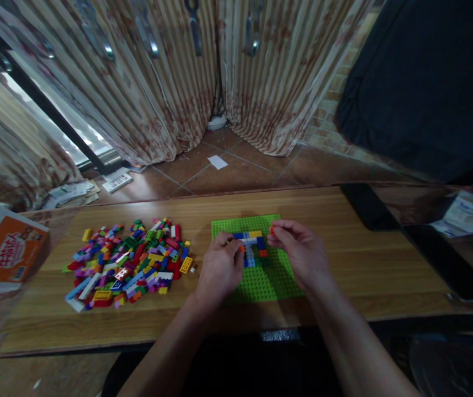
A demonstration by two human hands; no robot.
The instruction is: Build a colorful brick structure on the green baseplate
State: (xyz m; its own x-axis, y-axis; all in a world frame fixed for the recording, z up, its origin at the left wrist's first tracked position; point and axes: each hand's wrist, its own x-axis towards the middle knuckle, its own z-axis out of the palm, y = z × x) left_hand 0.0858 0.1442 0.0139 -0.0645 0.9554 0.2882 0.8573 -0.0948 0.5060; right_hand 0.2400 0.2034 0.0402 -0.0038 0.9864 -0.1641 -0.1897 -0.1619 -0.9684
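Right hand [300,251]: pinching red-orange brick [272,230] at two o'clock of brick build [250,255].
Left hand [221,263]: fingers curled at nine o'clock; grip unclear.
Green baseplate [263,284]: under build; seemingly mid-placement, calling for stud alignment.
Loose bricks [131,259]: nine o'clock.

The baseplate [267,286] lay on the table [377,270], bricks [250,256] on top of it. Left of it spread the pile [132,262]; farther left, by the table's end, was the box [10,253]. Two phones [368,207] lay toward the table's right end. Behind the table, a card [217,161] lay on the floor [248,172], before the curtains [165,105].
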